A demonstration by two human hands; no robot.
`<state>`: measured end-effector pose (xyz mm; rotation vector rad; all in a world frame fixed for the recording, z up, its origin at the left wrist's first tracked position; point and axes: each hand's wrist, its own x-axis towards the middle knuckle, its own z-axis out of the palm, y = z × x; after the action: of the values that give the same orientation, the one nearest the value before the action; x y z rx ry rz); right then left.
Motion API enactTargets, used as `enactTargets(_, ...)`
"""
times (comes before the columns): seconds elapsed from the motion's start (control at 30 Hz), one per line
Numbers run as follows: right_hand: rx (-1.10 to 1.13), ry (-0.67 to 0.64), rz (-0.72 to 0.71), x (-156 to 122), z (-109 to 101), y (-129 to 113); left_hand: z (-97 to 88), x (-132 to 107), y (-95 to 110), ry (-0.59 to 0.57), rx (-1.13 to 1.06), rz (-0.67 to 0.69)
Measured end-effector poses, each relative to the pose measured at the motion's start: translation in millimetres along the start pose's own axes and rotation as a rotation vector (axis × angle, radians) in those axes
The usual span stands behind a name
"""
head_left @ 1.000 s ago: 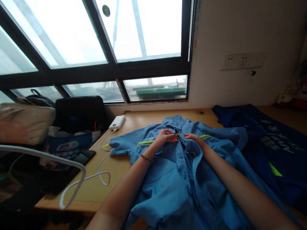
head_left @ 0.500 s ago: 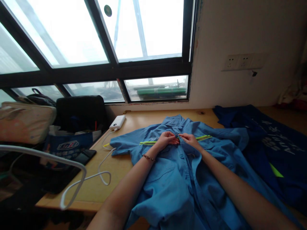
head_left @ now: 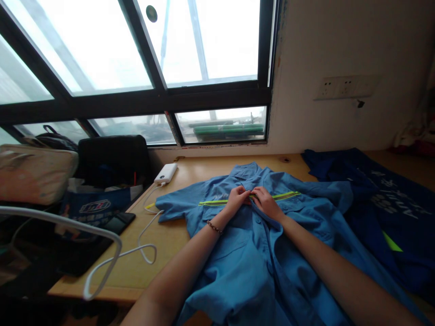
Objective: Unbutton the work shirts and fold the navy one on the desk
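Fingers (head_left: pixel 245 195) of both my hands pinched the front edge of the light blue shirt (head_left: pixel 251 253) just below its collar, where the yellow-green stripe (head_left: pixel 217 202) crossed the chest. My left hand (head_left: pixel 237 200) was curled with its fingertips closed on the cloth at the button line, and a beaded bracelet (head_left: pixel 214 227) sat on that wrist. My right hand (head_left: pixel 267 203) lay just beside it, almost touching, its fingers folded down onto the same strip of cloth; whether a button was between them I could not tell.

The shirt lay spread front up on the wooden tabletop (head_left: pixel 163 244), collar toward the window (head_left: pixel 136 68), its lower part bunched and hanging over the near edge. To the right, partly under one sleeve, lay a darker blue garment (head_left: pixel 380 199) with pale lettering.

Left of the shirt, a white power bank (head_left: pixel 166 173) rested near the sill, with a white cable (head_left: pixel 146 244) looping from it across the tabletop. A white hanger (head_left: pixel 102 253) reached in from the left. Farther left stood a beige bag (head_left: pixel 34 174) and a black bag (head_left: pixel 113 160), and a wall socket (head_left: pixel 343 87) sat on the white wall to the right.
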<state>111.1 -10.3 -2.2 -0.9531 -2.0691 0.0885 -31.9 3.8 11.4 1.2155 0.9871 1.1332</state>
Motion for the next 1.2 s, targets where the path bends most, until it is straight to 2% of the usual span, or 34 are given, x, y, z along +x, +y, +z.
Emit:
enactTargets(0.2, -0.063, -0.022, -0.075, -2, -4, -1, -4.3, 5, -9, 0.08, -0.096, -0.031)
enactTargets(0.43, -0.028, 0.027, -0.086, -2, -3, 1, -5.3, 5, -10, 0.114, -0.246, -0.051)
enactTargets(0.73, 0.032, 0.028, -0.008, -3, -1, 2, -3.2, 3, -9, 0.108, -0.145, -0.001)
enactTargets(1.2, 0.021, -0.016, 0.002, -3, 4, 8, -1.3, 0, -4, 0.045, -0.106, 0.026)
